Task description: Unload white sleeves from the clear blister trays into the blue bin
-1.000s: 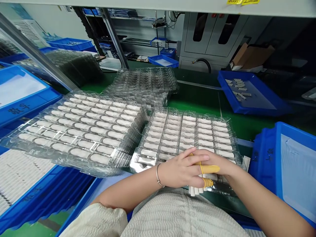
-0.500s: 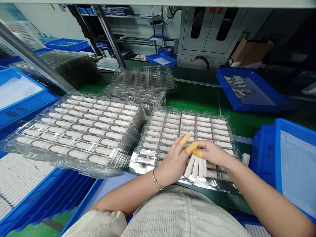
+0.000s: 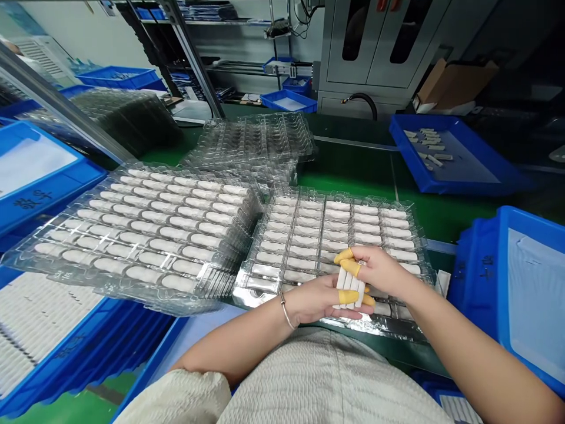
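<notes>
Several slim white strip-shaped pieces (image 3: 348, 287) lie side by side in a small bundle between my hands. My left hand (image 3: 318, 299) grips their lower part, a yellow finger cot across the front and fingers behind. At their top end, my right hand (image 3: 375, 268) pinches them with yellow-cotted fingertips. Both hands are above the front of a clear plastic tray (image 3: 289, 241), whose columns of slots hold white pieces of similar shape. The slots right under my hands are partly hidden. What the pieces are exactly, I cannot make out.
Left of it stands a stack of clear trays (image 3: 212, 282) filled with white pieces. More clear trays (image 3: 260, 138) are piled behind on the green table (image 3: 353, 168). A blue bin (image 3: 435, 182) with loose white pieces sits back right; stacked blue bins (image 3: 481, 259) flank the right side.
My left hand has dropped lower and turned, now wrapping the lower part of the white pieces. Fanned out before, the pieces are now gathered side by side. My right hand still pinches their top.
</notes>
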`<state>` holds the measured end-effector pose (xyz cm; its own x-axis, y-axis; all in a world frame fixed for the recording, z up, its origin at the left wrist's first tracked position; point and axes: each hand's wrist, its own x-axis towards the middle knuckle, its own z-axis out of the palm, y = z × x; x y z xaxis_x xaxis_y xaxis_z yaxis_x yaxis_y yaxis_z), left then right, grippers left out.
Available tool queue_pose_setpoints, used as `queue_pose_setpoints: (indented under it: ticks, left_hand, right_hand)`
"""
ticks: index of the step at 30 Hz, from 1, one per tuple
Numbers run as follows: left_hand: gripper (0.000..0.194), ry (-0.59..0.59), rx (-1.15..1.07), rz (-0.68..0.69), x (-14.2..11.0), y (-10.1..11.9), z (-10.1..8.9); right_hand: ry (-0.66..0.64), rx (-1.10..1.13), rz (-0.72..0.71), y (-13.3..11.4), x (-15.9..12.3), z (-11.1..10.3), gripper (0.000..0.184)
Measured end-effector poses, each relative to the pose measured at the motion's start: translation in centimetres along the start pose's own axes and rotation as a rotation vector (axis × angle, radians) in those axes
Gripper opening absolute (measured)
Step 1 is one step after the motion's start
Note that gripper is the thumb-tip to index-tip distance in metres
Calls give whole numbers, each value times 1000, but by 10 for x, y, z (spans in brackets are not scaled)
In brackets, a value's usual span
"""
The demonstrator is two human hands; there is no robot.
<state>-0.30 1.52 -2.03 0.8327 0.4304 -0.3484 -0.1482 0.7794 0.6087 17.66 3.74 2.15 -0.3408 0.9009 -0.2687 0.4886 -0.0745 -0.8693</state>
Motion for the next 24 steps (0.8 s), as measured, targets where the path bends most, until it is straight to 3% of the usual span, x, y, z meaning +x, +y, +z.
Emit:
queue_pose_setpoints:
  ticks: [6, 11, 13, 16, 20, 22, 24]
  left_hand:
    - [48, 114, 29, 7, 0, 3, 10]
    - [54, 161, 30, 36, -3, 7, 12]
    - [51, 134, 42, 23, -4, 6, 11]
    - [46, 99, 22, 12, -5, 2, 11]
    - [50, 105, 7, 41, -5, 0, 12]
    - [53, 123, 31, 82, -5, 1, 12]
    - [53, 148, 96, 134, -5, 3, 12]
  right_hand:
    - [88, -115, -64, 3, -6, 4, 21]
    - [65, -29, 17, 5, -14, 5, 53]
    - [66, -31, 24, 4, -14, 5, 44]
    - [60, 113, 53, 6, -8, 4, 31]
    - [175, 360, 143, 16, 0, 1, 57]
    - [216, 419, 107, 19, -2, -1, 62]
    - [142, 359, -25, 19, -9, 0, 56]
